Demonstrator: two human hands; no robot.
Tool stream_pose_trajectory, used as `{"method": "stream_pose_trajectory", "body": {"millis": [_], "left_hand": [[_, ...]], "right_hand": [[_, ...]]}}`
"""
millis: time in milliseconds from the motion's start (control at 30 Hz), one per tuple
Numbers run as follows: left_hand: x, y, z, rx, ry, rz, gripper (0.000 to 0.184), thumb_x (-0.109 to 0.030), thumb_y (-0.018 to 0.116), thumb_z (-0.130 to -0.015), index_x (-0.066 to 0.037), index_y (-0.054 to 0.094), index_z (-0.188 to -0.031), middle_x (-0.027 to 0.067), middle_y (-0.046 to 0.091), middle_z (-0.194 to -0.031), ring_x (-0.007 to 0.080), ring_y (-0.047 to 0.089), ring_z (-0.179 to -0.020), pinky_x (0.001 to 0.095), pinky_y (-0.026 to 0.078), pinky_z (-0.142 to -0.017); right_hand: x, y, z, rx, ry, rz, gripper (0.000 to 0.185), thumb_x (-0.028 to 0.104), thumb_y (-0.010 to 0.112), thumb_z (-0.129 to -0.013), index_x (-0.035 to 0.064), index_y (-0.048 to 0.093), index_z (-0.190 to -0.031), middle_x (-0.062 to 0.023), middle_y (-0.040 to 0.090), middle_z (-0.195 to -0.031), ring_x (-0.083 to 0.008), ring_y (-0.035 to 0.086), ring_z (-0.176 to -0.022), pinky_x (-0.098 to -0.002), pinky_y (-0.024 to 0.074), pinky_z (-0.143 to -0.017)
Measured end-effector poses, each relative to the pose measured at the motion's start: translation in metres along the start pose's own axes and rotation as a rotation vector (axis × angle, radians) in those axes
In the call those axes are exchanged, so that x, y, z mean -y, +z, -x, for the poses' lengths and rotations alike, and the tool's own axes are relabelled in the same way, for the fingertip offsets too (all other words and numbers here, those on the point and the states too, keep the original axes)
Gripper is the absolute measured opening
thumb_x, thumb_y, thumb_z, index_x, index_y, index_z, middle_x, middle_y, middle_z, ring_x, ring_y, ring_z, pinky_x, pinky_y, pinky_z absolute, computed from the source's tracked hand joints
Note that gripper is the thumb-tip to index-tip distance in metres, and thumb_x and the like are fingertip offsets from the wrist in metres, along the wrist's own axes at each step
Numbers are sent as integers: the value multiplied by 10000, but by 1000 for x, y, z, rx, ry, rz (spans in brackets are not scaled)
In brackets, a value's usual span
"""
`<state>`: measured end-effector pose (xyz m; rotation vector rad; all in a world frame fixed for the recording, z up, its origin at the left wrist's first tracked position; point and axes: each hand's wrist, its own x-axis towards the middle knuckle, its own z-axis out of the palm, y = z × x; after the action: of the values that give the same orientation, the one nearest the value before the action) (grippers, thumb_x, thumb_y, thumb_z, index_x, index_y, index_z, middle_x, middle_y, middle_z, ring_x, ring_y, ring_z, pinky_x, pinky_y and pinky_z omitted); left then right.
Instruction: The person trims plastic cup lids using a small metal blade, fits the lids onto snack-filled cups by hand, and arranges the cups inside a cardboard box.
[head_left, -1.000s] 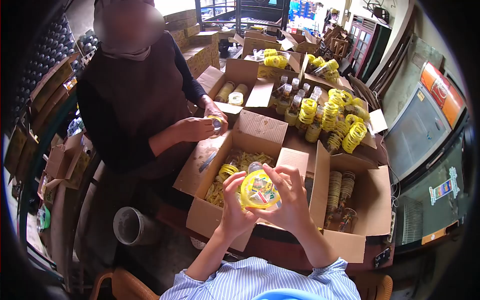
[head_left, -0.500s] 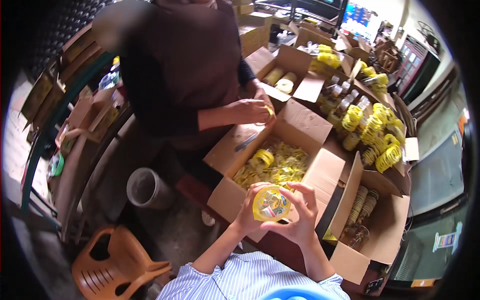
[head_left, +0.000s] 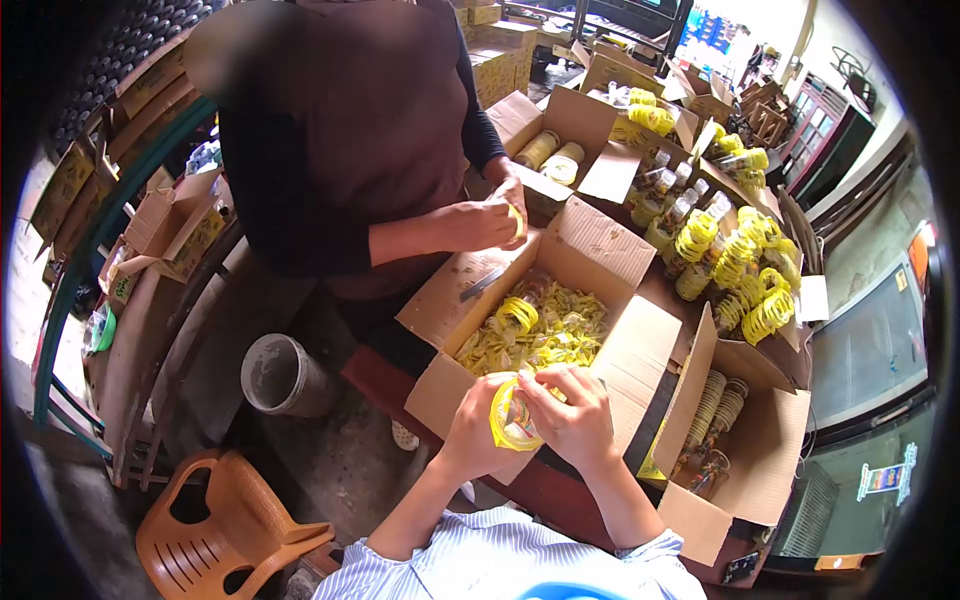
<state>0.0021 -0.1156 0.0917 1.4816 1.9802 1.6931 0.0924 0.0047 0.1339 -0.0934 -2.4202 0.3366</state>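
Observation:
A clear, round plastic cup with a yellow rim (head_left: 497, 412) is held in front of my chest, its round top tilted toward me. My left hand (head_left: 474, 430) is closed around its left side. The fingers of my right hand (head_left: 572, 408) are pinched together at the right edge of the rim; whether they grip film or the rim itself is hidden. Just beyond my hands stands an open cardboard box (head_left: 630, 345) full of yellow and clear plastic scraps (head_left: 560, 325). A yellow ring-shaped piece (head_left: 517, 315) lies on the scraps.
Opposite me a person in a dark apron (head_left: 385, 130) holds a yellow-rimmed piece. A knife (head_left: 482, 284) lies on a box flap. Stacked cups with yellow rims (head_left: 745, 255) stand at right, near a box of stacked cups (head_left: 705, 415). A bucket (head_left: 275, 375) and orange chair (head_left: 235, 530) are left.
My right hand has gone from spread fingers around the cup's face to a pinch at its rim. The cup has turned and shifted slightly left. The other person's hands have moved slightly left.

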Motion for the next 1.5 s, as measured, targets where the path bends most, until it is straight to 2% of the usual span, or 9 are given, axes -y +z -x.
{"method": "stream_pose_trajectory", "body": {"millis": [133,500,767,867,1000,1233,1300,1400,1500], "left_hand": [[-17,-5,-8,155,-160,128,615,-182,808,-564,-11,491,-1063,129,596,-956,214,623,-841,306,494,-742],[-13,27,-3,137,-74,148,487,-134,766,-613,-16,527,-1020,137,601,-925,280,632,-815,331,508,-703],[-12,37,4,33,-37,65,552,-135,792,-596,-33,517,-1063,96,616,-900,189,629,-805,296,507,-704],[-14,42,7,-3,-105,79,516,-92,770,-594,-27,523,-1042,119,603,-912,270,606,-874,340,502,-720],[-6,37,29,-247,-70,115,503,-39,770,-601,-33,506,-1029,88,608,-927,198,605,-861,294,504,-699],[-7,10,35,-313,-135,22,510,-29,773,-601,-33,490,-1025,85,613,-939,180,613,-860,287,495,-763],[-2,1,42,-340,-138,-4,543,-58,799,-582,-38,488,-1027,81,608,-931,178,611,-850,285,489,-772],[18,-21,58,-404,-220,-43,589,-80,827,-565,-53,479,-1039,59,586,-923,152,600,-830,278,491,-771],[45,-54,87,-457,-254,-77,604,-28,799,-574,-58,462,-1075,57,538,-985,129,563,-896,277,484,-794]], "right_hand": [[-2,-7,9,97,-94,99,305,113,636,-672,107,649,-977,-35,578,-839,-198,577,-722,-322,471,-628],[-23,-10,27,81,131,-331,199,34,645,-695,48,628,-893,-81,569,-776,-248,573,-699,-328,480,-603],[-19,-3,25,-169,405,-627,80,-19,652,-743,6,638,-818,-77,582,-715,-162,572,-605,-278,458,-546],[-17,1,22,-244,510,-562,97,-62,622,-744,0,639,-817,-72,588,-708,-140,570,-599,-261,452,-550],[-76,1,27,-711,836,-526,32,-5,629,-785,15,627,-761,-44,590,-677,-91,532,-601,-223,415,-545],[-67,17,28,-537,588,-272,89,50,605,-815,-6,652,-865,-74,520,-639,-163,483,-536,-264,370,-518],[-66,50,42,-492,511,-252,157,86,570,-839,22,644,-962,-97,566,-778,-221,538,-678,-312,414,-617],[-65,90,72,193,610,123,359,209,512,-872,33,517,-1185,-178,490,-1125,-329,462,-1058,-444,362,-900],[-61,104,85,150,605,67,381,187,526,-848,29,495,-1194,-175,498,-1102,-334,479,-1020,-437,373,-868]]}}
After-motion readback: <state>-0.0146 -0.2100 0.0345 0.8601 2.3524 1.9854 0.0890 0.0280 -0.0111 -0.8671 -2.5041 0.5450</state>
